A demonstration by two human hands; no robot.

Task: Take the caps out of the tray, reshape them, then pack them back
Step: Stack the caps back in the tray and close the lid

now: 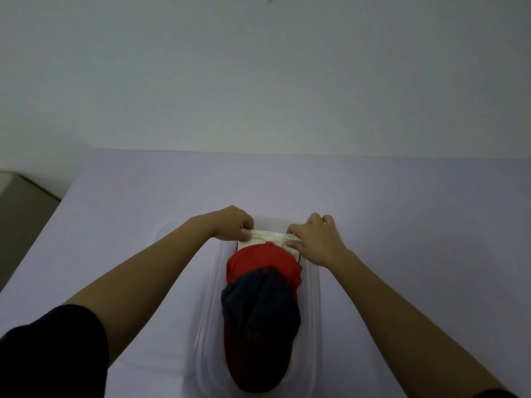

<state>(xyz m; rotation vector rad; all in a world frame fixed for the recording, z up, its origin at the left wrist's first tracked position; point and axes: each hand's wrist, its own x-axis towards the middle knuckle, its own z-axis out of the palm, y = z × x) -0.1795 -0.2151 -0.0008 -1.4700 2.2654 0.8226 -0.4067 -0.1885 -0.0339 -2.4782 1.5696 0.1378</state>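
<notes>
A clear plastic tray point(311, 297) lies lengthwise on the table in front of me. In it, a dark navy cap point(260, 317) with a red-edged brim lies nearest me. A red cap point(258, 258) sits behind it. At the tray's far end is a white cap point(268, 238), mostly hidden by the red one. My left hand point(234, 224) pinches the white cap's left edge. My right hand point(316, 239) grips its right edge. Both hands rest at the tray's far end.
The table point(115, 239) is covered in a pale lilac cloth and ends at a plain wall behind. Its left edge runs diagonally, with a beige floor or furniture piece point(20, 214) beyond it. My dark sleeve point(51, 351) shows at lower left.
</notes>
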